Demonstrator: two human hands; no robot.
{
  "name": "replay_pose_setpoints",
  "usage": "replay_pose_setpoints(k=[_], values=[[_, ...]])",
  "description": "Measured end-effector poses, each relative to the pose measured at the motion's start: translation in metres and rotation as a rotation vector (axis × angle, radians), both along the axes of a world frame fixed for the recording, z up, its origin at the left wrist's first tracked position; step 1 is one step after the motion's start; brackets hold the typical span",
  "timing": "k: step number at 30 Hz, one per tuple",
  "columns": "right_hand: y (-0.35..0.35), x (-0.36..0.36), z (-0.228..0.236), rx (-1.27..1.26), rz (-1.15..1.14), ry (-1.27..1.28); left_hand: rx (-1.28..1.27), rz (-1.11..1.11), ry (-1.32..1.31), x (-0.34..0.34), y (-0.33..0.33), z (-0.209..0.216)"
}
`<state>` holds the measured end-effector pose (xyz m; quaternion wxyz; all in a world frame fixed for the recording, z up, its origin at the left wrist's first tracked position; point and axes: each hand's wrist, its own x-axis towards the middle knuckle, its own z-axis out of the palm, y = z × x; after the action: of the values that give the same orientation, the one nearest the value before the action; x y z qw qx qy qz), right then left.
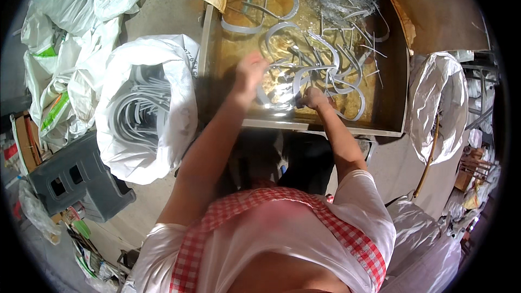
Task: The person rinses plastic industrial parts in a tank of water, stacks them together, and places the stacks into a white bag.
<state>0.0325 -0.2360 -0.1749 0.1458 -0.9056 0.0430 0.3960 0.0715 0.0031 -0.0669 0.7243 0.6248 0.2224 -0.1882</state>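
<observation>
A shallow tub (391, 114) in front of me holds yellowish water and many grey bent strips, some curved into hooks and loops. Over the tub's left side, my left hand (251, 73) is smeared by motion, close to the left ends of the strips; its finger state does not show clearly. My right hand (316, 98) is low at the near side of the tub, its fingers closed at the lower end of a grey curved strip (297, 83). Further back on the left lies another curved strip (242, 29), touched by neither hand.
Left of the tub, an open white sack (187, 103) holds stacked grey curved strips (140, 109). Beyond it lie more white sacks (65, 5), with a dark grey plastic step stool (92, 179) nearer me. Water splashes at the tub's far right; another white sack (434, 130) with a stick stands right.
</observation>
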Motion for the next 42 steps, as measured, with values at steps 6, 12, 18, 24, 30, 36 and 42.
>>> replay_pose_setpoints(k=[6, 12, 18, 24, 30, 36, 42], values=[[0.006, -0.016, -0.006, -0.090, -0.093, -0.306, 0.053, 0.162, 0.306, -0.004, -0.007, -0.060], [0.055, -0.016, 0.014, -0.006, 0.954, -0.517, 0.249, 0.060, 0.328, -0.020, -0.015, -0.155], [0.072, -0.010, 0.009, -0.263, 1.147, -0.097, 0.042, 0.082, 0.225, -0.012, -0.017, -0.120], [0.081, -0.005, -0.009, -0.291, 1.185, -0.007, -0.036, 0.182, 0.180, -0.003, -0.009, -0.113], [0.056, 0.002, -0.018, -0.198, 0.869, 0.063, -0.270, 0.102, 0.122, 0.000, -0.002, -0.036], [0.035, 0.018, 0.043, 0.464, 0.120, -0.235, -0.232, 0.244, -0.101, 0.007, 0.017, -0.032], [0.045, 0.040, 0.123, 0.857, -0.388, -0.228, -0.469, 0.307, 0.316, 0.011, 0.002, -0.011]])
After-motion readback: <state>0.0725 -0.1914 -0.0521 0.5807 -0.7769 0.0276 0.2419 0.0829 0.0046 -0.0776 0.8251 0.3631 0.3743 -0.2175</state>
